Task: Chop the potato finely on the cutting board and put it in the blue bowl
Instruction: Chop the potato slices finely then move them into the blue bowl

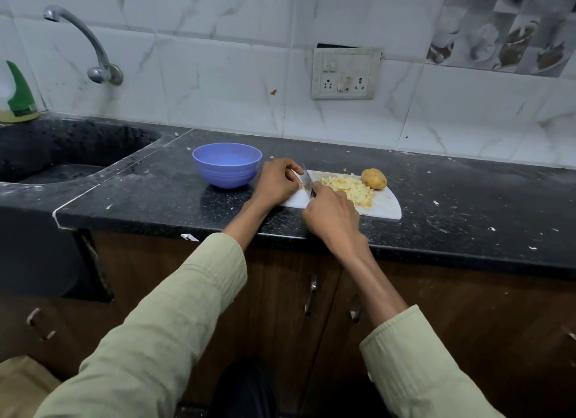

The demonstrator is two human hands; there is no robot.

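the right hand (332, 213) grips the knife (307, 180); the left hand (277, 182) pinches a small potato piece (301, 187) right against the blade on the cutting board (385, 204). those fingers could get nicked. the chopped pile (349, 188) could scatter off the board short of the blue bowl (227, 165).

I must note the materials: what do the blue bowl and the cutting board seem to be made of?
Blue bowl: probably plastic, matte, with uniform colour and moulded ridges near the base. Cutting board: likely thin white plastic, smooth, with a rounded corner.
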